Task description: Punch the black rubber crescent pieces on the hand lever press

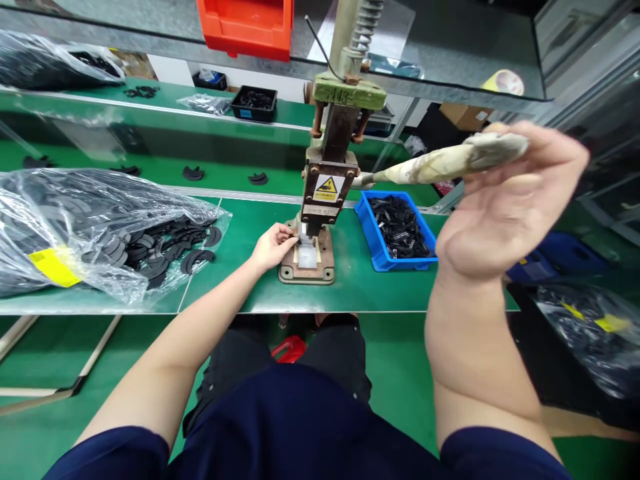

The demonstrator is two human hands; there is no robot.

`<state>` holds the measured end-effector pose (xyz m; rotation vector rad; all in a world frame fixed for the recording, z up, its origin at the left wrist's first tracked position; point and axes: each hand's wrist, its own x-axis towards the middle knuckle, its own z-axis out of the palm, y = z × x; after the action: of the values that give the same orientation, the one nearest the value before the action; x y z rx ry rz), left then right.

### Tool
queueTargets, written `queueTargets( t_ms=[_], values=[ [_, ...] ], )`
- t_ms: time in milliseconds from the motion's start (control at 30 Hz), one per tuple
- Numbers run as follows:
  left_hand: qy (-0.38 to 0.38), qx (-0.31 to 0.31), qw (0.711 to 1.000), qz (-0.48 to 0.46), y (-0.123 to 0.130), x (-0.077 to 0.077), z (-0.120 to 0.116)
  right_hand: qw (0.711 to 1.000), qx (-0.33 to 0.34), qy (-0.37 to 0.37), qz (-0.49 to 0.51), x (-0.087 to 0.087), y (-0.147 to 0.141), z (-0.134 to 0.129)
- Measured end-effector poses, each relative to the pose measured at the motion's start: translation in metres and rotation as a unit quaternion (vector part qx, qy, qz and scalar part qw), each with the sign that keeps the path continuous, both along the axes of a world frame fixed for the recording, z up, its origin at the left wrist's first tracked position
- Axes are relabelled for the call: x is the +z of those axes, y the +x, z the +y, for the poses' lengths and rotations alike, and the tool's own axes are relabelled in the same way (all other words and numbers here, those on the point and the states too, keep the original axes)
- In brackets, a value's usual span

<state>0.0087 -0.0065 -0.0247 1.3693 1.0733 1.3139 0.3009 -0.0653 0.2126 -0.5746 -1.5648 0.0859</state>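
A hand press (pixel 327 180) with a warning label stands on the green table. My left hand (pixel 275 247) is at the left side of its base, fingertips pinched together beside the small fixture (pixel 307 257) under the ram; what they hold is too small to make out. The press's long wrapped lever (pixel 430 167) reaches out to the right. My right hand (pixel 515 193) is raised at the lever's outer end, palm towards me, with the thumb and fingers around the grip. Dark curved parts (pixel 155 257) spill from a clear plastic bag (pixel 75 220) on the left.
Right of the press, a blue bin (pixel 380 257) holds small black parts. Behind runs a green conveyor (pixel 225 170) with several curved parts. A black tray (pixel 255 103) stands farther back, and an orange bin (pixel 247 30) sits on the overhead shelf. Another bag (pixel 590 333) lies at right.
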Motion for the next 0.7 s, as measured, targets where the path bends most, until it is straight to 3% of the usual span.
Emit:
queueTargets(
  t_ms=[67, 133, 233, 400, 533, 700],
  values=[
    [0.037, 0.002, 0.996, 0.08, 0.003, -0.003, 0.007, 0.999, 0.032, -0.009, 0.003, 0.02, -0.017, -0.001],
    [0.091, 0.003, 0.979, 0.183, 0.004, -0.002, 0.007, 0.997, 0.067, -0.032, -0.001, 0.028, -0.032, -0.001],
    [0.171, -0.014, 0.944, 0.283, 0.002, 0.005, 0.004, 0.993, 0.113, -0.026, 0.011, 0.024, -0.041, 0.004],
    [0.217, -0.049, 0.923, 0.313, -0.002, 0.012, 0.005, 0.99, 0.132, -0.031, -0.036, 0.009, -0.037, -0.001],
    [0.211, -0.043, 0.924, 0.314, -0.002, 0.011, 0.004, 0.991, 0.111, -0.038, -0.07, -0.017, -0.034, -0.025],
    [0.174, -0.035, 0.944, 0.28, 0.0, 0.007, 0.003, 0.99, 0.044, -0.026, -0.134, -0.075, -0.027, -0.044]
  ],
)
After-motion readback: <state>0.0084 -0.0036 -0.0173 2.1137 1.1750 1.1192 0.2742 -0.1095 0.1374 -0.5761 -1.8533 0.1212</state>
